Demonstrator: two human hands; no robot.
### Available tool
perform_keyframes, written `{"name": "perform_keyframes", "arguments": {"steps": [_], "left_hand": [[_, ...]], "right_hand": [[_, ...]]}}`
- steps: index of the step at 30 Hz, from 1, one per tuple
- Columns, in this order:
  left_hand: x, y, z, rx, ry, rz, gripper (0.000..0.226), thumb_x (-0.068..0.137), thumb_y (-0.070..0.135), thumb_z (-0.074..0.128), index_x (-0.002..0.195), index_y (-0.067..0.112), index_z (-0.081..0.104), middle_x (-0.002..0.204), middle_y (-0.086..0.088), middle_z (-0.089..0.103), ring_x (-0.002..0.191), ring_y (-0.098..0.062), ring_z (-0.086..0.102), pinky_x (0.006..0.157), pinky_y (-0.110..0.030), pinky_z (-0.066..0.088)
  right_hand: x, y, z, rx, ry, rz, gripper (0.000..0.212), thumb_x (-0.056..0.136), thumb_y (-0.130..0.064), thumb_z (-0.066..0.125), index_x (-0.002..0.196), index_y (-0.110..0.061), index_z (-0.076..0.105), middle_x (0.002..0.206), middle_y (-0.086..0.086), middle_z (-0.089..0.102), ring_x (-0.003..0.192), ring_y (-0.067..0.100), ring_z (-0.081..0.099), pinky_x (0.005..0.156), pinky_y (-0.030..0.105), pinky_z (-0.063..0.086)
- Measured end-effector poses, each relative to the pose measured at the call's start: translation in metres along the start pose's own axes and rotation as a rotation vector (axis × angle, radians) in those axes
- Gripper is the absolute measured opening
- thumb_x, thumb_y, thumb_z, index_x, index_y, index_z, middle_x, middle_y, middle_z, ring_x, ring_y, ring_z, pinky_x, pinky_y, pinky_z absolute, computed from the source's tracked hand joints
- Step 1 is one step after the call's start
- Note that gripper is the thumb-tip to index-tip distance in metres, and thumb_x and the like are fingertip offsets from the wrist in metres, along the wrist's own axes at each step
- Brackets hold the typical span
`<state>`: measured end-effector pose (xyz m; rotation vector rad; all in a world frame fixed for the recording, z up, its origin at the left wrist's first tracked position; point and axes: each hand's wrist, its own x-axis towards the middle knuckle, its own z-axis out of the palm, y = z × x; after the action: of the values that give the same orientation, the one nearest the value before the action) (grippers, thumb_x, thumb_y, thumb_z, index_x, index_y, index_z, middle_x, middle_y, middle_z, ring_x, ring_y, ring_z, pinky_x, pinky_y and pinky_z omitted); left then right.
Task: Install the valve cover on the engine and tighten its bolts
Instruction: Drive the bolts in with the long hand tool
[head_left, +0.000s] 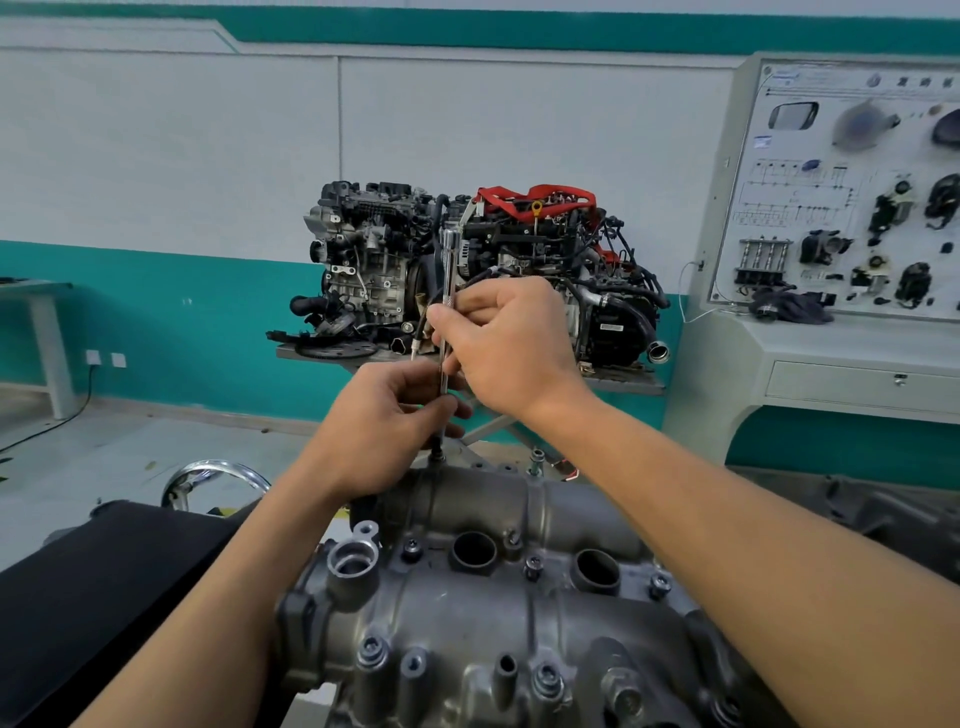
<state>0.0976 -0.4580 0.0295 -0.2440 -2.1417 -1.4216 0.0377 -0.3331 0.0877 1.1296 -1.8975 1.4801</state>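
Your right grip (511, 345) pinches the upright ratchet extension (448, 270); left grip (384, 426) pinches lower. It stands at 12 o'clock on the valve cover (467, 608).

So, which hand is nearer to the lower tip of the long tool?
Left. The left hand holds the long tool just above its lower tip at the valve cover; the right hand pinches it higher up, farther away.
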Motion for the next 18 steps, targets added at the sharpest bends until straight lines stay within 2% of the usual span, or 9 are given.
{"name": "perform_keyframes", "arguments": {"steps": [5,9,12,15,18], "left_hand": [[0.0,0.001,-0.006,0.024,-0.013,0.051,0.02,0.096,-0.006,0.061,0.107,0.007,0.073,0.091,-0.009,0.079,0.074,-0.017,0.075,0.067,-0.023,0.058],[-0.003,0.001,-0.006,0.012,-0.004,0.074,0.027,0.095,-0.007,0.062,0.103,0.016,0.075,0.09,-0.008,0.079,0.068,-0.012,0.072,0.071,-0.032,0.063],[-0.002,0.0,-0.008,0.002,-0.009,0.074,0.029,0.095,-0.007,0.062,0.101,0.019,0.074,0.079,-0.001,0.078,0.066,-0.01,0.072,0.066,-0.026,0.06],[-0.006,-0.003,-0.005,0.007,0.04,0.107,0.025,0.094,-0.006,0.064,0.1,0.016,0.075,0.084,-0.008,0.079,0.069,-0.014,0.073,0.071,-0.032,0.062],[-0.01,-0.007,-0.001,0.038,0.095,0.159,0.029,0.093,-0.004,0.067,0.099,0.022,0.075,0.082,-0.002,0.079,0.069,-0.015,0.073,0.073,-0.032,0.063]], "right_hand": [[0.001,0.003,-0.007,0.033,-0.078,-0.011,0.024,0.091,-0.014,0.067,0.07,-0.004,0.071,0.056,0.006,0.069,0.049,0.021,0.066,0.054,0.032,0.058],[0.002,0.002,-0.006,0.054,-0.094,-0.014,0.024,0.092,-0.013,0.065,0.072,-0.001,0.07,0.058,0.004,0.07,0.047,0.018,0.066,0.05,0.022,0.052],[0.003,0.001,-0.004,0.085,-0.106,0.027,0.023,0.093,-0.011,0.065,0.075,0.001,0.071,0.059,0.001,0.07,0.046,0.015,0.064,0.049,0.024,0.051],[0.001,0.001,-0.004,0.105,-0.132,-0.005,0.02,0.093,-0.011,0.066,0.077,0.001,0.07,0.058,0.0,0.069,0.047,0.017,0.064,0.05,0.025,0.053],[-0.002,0.002,-0.007,0.117,-0.166,-0.044,0.019,0.093,-0.011,0.066,0.078,0.0,0.071,0.059,0.003,0.07,0.049,0.02,0.066,0.05,0.022,0.051]]}}
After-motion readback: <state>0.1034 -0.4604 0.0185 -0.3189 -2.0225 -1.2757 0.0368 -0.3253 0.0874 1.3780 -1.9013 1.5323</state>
